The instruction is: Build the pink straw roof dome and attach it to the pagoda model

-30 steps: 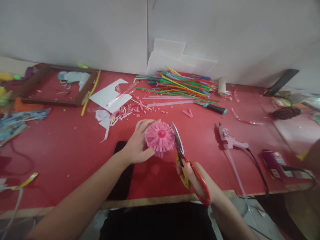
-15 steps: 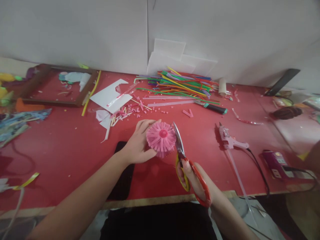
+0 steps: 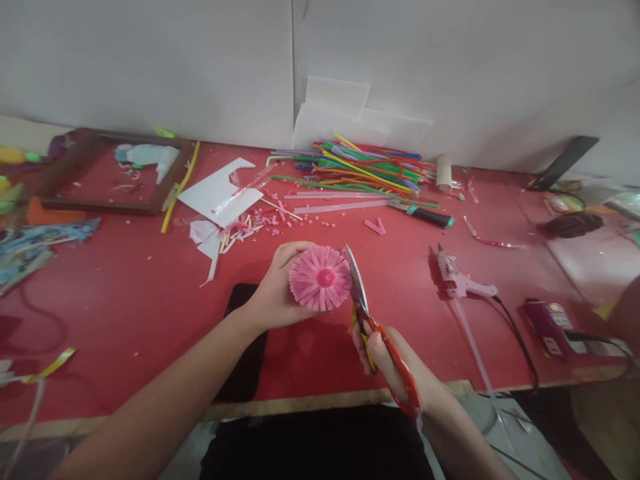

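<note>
A round pink fringed paper flower [image 3: 320,279] with a darker pink centre faces up toward me. My left hand [image 3: 280,287] is closed around it from behind and the left; the fingertips are hidden beneath the petals. In my right hand [image 3: 387,357] is a pair of scissors [image 3: 359,283] with red and yellow handles, thumb and fingers through the loops. The blades point away from me, right beside the flower's right edge. Whether they touch the petals I cannot tell. Below my left wrist lies a black phone [image 3: 245,360] on the red table.
Beyond my hands lie pink paper scraps [image 3: 255,223], cut white paper [image 3: 220,193], a heap of coloured pipe cleaners [image 3: 360,163] and a utility knife [image 3: 430,217]. To the right rest a pink glue gun [image 3: 457,280] with its cord and a purple box [image 3: 550,327]. A brown frame [image 3: 105,207] lies far left.
The flower has tilted and turned a little in my left hand, shifting slightly left, and my left thumb has slipped out of sight. The scissors stay at its right edge, their handles closer together.
</note>
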